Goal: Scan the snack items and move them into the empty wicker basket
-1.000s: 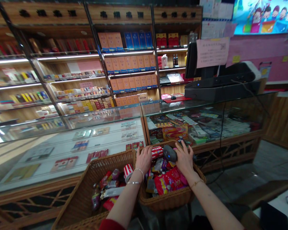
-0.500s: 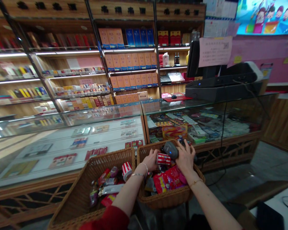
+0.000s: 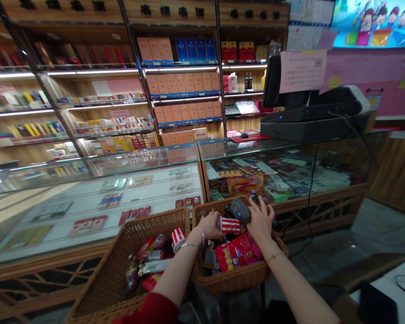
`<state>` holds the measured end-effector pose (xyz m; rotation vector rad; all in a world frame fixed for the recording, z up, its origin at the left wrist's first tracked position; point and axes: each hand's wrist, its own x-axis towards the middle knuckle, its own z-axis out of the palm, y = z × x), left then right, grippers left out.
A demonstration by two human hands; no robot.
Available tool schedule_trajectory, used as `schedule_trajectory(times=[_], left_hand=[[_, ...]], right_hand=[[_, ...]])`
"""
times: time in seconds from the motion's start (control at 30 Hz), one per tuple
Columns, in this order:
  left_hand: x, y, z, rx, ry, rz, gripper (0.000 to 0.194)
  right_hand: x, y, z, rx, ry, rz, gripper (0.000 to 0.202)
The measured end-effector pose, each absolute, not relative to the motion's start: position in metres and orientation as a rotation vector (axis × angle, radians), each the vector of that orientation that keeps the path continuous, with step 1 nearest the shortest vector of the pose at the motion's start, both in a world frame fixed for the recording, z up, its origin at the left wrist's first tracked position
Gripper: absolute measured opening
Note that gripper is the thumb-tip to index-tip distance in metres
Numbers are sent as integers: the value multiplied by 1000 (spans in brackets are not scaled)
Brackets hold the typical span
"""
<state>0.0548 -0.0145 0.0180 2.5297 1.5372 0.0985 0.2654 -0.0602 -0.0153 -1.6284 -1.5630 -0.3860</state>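
Over the right wicker basket, my left hand has its fingers round the end of a red-and-white striped cup. My right hand grips a dark grey scanner whose head points left, just above the cup. Below both hands, a shiny red snack bag lies in that basket. The left wicker basket holds another striped cup, a small bottle, a white packet and other small packs.
Behind the baskets run glass display counters with a monitor on top. A cable hangs down the counter's front. Shelves of boxes stand at the back. A white table is at the lower right.
My left hand and the striped cup have shifted very slightly, the wrist a little to the left. My right hand stays almost in place with the scanner.
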Motion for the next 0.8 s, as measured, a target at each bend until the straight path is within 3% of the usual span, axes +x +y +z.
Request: schedule_trajectory(times=[0.23,0.53,0.8], left_hand=[[46,-28,30,2966,1705,514,64],[19,-26,26,2815,2141,890,56],[0,-18,15,2619,2256,935,74]], right_hand=[[266,-60,-19,-1631,-1578,-397,31],[264,-63,-18,-1624,-1612,-415,32],[261,-65,-5,-1587,-1674,-371,32]])
